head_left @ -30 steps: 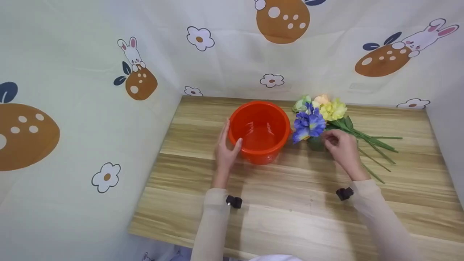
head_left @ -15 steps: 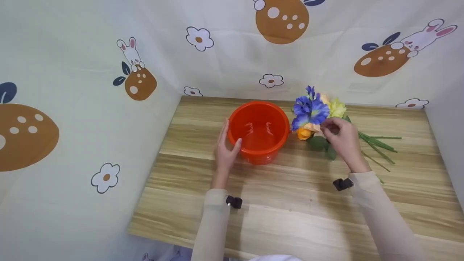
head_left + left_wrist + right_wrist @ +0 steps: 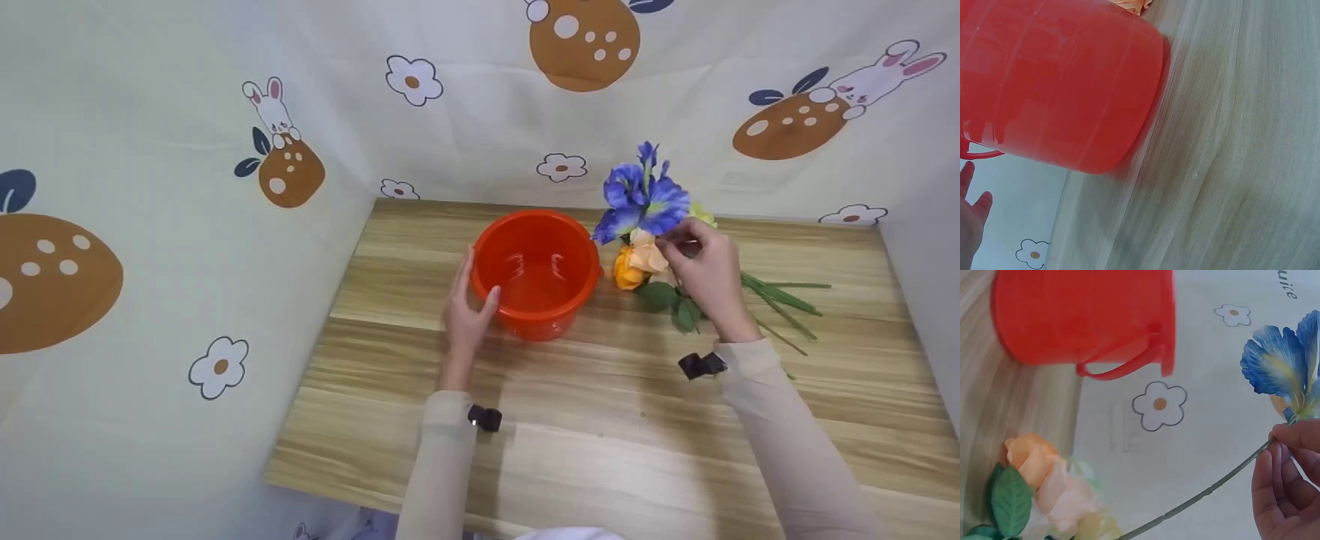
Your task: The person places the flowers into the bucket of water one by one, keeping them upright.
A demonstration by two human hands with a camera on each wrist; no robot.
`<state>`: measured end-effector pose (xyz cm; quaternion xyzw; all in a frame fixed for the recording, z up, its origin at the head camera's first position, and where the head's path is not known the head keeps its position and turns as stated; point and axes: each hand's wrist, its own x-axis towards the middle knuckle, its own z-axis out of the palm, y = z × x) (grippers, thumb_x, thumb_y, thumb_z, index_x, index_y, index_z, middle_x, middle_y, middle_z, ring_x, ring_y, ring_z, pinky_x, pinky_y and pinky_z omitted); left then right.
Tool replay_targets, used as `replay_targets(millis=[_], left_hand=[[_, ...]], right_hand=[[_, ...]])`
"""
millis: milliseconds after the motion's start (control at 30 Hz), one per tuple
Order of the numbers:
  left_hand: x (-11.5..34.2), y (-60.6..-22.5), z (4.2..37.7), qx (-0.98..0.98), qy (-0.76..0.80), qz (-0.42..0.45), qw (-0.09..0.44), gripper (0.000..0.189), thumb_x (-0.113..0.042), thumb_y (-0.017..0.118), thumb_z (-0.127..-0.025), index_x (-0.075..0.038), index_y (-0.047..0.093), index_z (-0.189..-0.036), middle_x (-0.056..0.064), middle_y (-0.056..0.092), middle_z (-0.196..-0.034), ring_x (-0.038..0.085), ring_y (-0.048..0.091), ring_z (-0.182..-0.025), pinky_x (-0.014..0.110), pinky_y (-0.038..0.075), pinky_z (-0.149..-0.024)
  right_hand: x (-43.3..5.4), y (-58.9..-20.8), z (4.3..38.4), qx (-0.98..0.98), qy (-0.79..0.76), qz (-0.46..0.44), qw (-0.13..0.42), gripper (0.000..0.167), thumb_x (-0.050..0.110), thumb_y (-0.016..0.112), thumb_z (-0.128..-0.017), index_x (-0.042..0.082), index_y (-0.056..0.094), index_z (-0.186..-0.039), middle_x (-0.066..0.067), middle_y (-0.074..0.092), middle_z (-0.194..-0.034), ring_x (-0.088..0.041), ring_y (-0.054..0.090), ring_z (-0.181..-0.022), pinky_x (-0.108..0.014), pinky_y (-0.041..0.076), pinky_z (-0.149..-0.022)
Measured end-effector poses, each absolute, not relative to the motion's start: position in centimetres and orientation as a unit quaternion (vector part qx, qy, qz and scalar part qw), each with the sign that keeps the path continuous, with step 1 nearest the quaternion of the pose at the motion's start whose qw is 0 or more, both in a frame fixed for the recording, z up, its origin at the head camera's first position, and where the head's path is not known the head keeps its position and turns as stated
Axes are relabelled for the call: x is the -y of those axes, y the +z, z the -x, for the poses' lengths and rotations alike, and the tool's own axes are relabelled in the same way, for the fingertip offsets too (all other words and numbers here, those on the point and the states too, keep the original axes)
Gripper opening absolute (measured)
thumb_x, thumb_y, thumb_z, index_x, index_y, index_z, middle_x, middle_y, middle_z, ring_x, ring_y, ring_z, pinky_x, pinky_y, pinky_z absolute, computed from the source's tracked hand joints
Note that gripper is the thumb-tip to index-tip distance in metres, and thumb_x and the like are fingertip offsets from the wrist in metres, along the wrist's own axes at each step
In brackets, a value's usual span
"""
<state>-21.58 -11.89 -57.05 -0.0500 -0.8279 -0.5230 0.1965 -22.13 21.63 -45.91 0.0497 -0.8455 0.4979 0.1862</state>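
A red bucket [image 3: 536, 262] stands upright near the back of the table, its inside bare. My left hand [image 3: 466, 315] rests at its left side, fingers and thumb spread straight along the rim. To the right of the bucket my right hand [image 3: 709, 274] pinches a blue artificial iris [image 3: 645, 195] by its stem, just under the bloom. In the right wrist view the iris's green stem [image 3: 1207, 492] trails down to the left. Below it lie the other artificial flowers: an orange one [image 3: 628, 268], a peach one [image 3: 647, 252] and a yellow one [image 3: 703, 214], partly behind my hand.
Green stems [image 3: 784, 294] of the lying flowers reach right across the wooden table [image 3: 600, 465]. Green leaves [image 3: 667, 298] stick out toward the front. A printed cloth wall [image 3: 480, 135] rises close behind the table, with another wall on the left.
My right hand has lifted the blue iris up off the other flowers, away toward the back wall, uncovering the orange and peach blooms. My left hand and the bucket have stayed put.
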Motion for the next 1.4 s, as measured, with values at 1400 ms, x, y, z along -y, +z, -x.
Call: replay_targets(millis=[1400], left_hand=[[11.8,-57.0,21.5,0.810,-0.551,0.050,0.193,0.067,-0.027,0.067,-0.092,-0.020,0.041,-0.153,0.001,0.038,-0.161,0.019,0.035,-0.149,0.039,0.037,-0.119]], right_hand=[[-12.3,-38.5,24.9,0.724,0.627,-0.151,0.242,0.022,0.001,0.073,-0.086,-0.005,0.072,-0.107,0.010,0.073,-0.096,-0.005,0.069,-0.088,-0.018,0.059,-0.079]])
